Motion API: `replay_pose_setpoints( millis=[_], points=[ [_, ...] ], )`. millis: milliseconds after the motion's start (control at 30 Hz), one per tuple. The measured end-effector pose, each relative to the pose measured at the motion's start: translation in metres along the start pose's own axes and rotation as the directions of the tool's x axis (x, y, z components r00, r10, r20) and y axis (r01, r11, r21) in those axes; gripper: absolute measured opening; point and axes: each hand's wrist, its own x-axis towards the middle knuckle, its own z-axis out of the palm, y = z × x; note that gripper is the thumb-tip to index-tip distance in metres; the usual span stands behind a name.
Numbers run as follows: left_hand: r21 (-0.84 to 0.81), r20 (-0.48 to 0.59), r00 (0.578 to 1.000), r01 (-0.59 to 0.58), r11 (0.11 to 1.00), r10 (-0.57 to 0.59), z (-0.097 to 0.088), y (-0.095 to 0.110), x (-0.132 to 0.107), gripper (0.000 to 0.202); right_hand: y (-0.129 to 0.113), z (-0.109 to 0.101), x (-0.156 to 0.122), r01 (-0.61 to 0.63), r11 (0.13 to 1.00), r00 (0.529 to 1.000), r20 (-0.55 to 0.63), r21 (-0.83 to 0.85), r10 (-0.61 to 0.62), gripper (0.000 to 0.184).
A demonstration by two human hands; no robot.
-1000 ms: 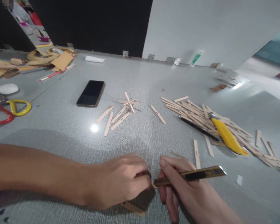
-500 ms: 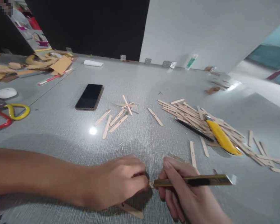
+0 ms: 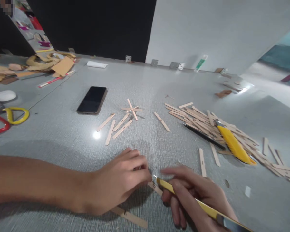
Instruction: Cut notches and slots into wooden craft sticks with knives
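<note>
My left hand (image 3: 124, 180) is closed, its fingertips pinching one end of a wooden craft stick (image 3: 155, 188) with dark marks on it. The hand hides part of this stick. My right hand (image 3: 195, 196) grips a slim gold craft knife (image 3: 164, 185), index finger stretched out and slightly blurred. The blade tip points at the left fingertips, close above the stick; whether it touches the wood I cannot tell. Another marked craft stick (image 3: 130, 217) lies flat below my left hand. To the right of centre, one stick (image 3: 202, 162) with a small notch lies beyond my right hand.
A pile of sticks (image 3: 203, 124) lies at right, with a black pen (image 3: 204, 136) and a yellow utility knife (image 3: 235, 145). Several notched sticks (image 3: 122, 129) and a crossed stick piece (image 3: 132, 109) lie mid-table. Left are a phone (image 3: 92, 100), scissors (image 3: 16, 116) and cardboard scraps (image 3: 62, 66).
My right hand has turned the knife from nearly level to a slant, its back end lower, and the index finger has straightened. More of the pinched stick now shows.
</note>
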Motion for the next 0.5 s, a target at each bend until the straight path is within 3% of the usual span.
replay_pose_setpoints(
  millis=[133, 233, 300, 400, 500],
  points=[
    [0.047, -0.072, 0.997, 0.017, 0.999, -0.014, -0.003, 0.005, -0.002, 0.025, 0.002, -0.011, 0.002, -0.062, 0.998, 0.997, 0.039, -0.001, 0.061, 0.024],
    [0.109, -0.039, 0.997, -0.069, 0.992, 0.073, -0.006, 0.01, -0.006, 0.02, 0.001, -0.019, 0.002, 0.051, 0.994, 0.999, 0.004, -0.1, -0.051, 0.013],
    [0.133, 0.014, 0.991, -0.132, 0.982, 0.132, -0.006, 0.012, -0.008, 0.017, 0.0, -0.02, 0.001, 0.101, 0.982, 0.994, -0.03, -0.16, -0.107, 0.023],
    [0.164, 0.063, 0.982, -0.185, 0.969, 0.177, -0.006, 0.011, -0.008, 0.016, 0.0, -0.016, 0.001, -0.001, 0.994, 0.999, -0.044, -0.113, -0.004, 0.026],
    [0.172, 0.058, 0.98, -0.195, 0.966, 0.188, -0.006, 0.009, -0.007, 0.016, 0.005, -0.012, 0.002, -0.05, 0.993, 0.998, 0.029, -0.105, 0.053, 0.02]
  ],
)
